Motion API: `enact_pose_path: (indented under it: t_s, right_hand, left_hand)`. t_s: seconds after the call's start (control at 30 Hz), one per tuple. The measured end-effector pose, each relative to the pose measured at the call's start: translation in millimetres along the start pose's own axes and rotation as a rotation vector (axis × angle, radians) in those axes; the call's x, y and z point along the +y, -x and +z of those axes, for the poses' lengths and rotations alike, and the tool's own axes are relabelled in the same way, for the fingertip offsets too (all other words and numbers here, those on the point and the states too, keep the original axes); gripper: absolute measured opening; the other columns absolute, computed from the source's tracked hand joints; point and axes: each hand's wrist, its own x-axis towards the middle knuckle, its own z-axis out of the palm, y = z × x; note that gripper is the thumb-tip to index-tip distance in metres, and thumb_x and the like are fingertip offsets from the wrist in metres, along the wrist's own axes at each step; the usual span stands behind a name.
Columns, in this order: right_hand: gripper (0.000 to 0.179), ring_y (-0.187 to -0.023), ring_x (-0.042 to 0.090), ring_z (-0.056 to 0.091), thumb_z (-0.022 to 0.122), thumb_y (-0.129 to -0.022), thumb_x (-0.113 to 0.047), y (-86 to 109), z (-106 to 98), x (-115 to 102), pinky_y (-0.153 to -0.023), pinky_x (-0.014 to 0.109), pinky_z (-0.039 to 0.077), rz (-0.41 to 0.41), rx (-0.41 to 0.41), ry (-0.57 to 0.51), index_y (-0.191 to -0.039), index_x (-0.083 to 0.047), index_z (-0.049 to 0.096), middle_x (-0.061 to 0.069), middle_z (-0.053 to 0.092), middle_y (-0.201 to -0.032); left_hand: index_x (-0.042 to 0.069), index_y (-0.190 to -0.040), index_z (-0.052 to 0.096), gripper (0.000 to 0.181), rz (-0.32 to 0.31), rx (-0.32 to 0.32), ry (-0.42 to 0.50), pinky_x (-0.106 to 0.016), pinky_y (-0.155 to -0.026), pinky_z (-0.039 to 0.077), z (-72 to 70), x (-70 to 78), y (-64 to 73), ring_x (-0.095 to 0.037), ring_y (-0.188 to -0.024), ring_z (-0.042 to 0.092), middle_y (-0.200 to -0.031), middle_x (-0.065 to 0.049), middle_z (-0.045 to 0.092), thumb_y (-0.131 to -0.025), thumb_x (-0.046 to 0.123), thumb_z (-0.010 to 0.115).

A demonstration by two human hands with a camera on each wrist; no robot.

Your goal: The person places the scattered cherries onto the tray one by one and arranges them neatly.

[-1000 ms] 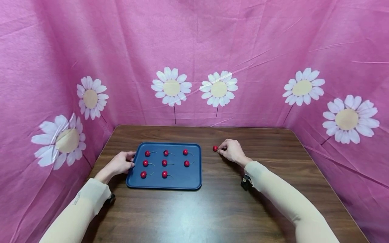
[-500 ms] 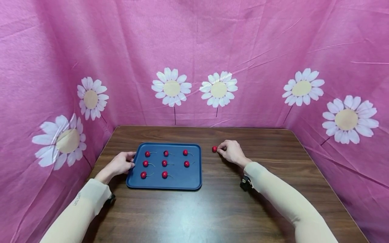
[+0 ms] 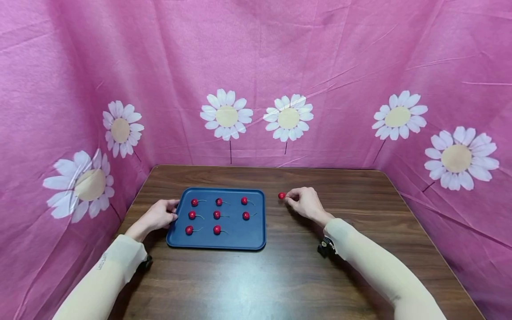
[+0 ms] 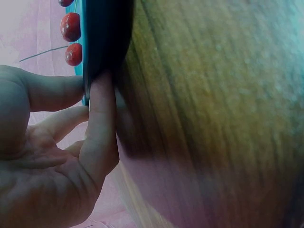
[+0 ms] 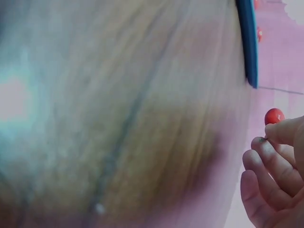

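My left hand point(image 3: 157, 214) grips the left rim of a blue tray point(image 3: 236, 242). In the left wrist view its thumb point(image 4: 57, 91) lies at the rim and a finger point(image 4: 100, 114) reaches beneath it. Several red cherries with thin stems lie in rows on the tray, one of them a cherry point(image 3: 217, 230) in the front row. Right of the tray, my right hand point(image 3: 307, 203) pinches another cherry point(image 3: 282, 195) at its stem side. In the right wrist view that cherry point(image 5: 274, 116) stands out beyond the thumb and fingertips, seemingly just off the table.
The brown wooden table point(image 3: 248, 284) carries the tray on its left half. A pink curtain point(image 3: 256, 53) printed with white daisies closes in the back and both sides. Black wrist devices sit under both sleeves, one device point(image 3: 326, 246) on the right.
The right hand has shifted very slightly with its cherry, which now sits a little farther left and shows a shadow beneath. The left hand and tray stay put.
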Motion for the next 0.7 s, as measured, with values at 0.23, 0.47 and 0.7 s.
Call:
enact_pose_path:
  t_s: [0.23,0.47,0.7]
  right_hand:
    - [0.006,-0.067,0.003,0.065,0.084,-0.096,-0.015,4.1,-6,-16,-0.068,0.023,0.053,-0.005,0.019,-0.085,-0.096,-0.014,0.089,-0.001,0.085,-0.085]
    - [0.005,-0.071,0.003,0.07,0.085,-0.096,-0.011,10.2,-7,-40,-0.067,0.02,0.057,-0.004,0.007,-0.206,-0.097,-0.012,0.09,0.003,0.087,-0.089]
    - [0.005,-0.069,0.0,0.067,0.085,-0.096,-0.011,17.0,1,-59,-0.065,0.02,0.056,-0.003,-0.039,-0.301,-0.097,-0.012,0.09,0.003,0.086,-0.088]
  left_hand:
    - [-0.015,-0.164,0.042,0.068,-0.014,-0.001,-0.002,-0.043,-0.076,0.07,0.3,0.6,-0.8,-0.023,-0.097,0.07,-0.124,-0.029,0.065,-0.101,-0.004,0.064]
    - [-0.015,-0.164,0.043,0.068,-0.011,-0.001,-0.018,-0.042,-0.074,0.07,-0.6,1.2,-1.7,-0.027,-0.099,0.071,-0.124,-0.03,0.065,-0.1,-0.003,0.064]
    - [-0.015,-0.163,0.043,0.068,-0.013,-0.002,-0.02,-0.042,-0.075,0.07,-0.5,1.1,-1.5,-0.027,-0.099,0.071,-0.125,-0.03,0.066,-0.1,-0.004,0.064]
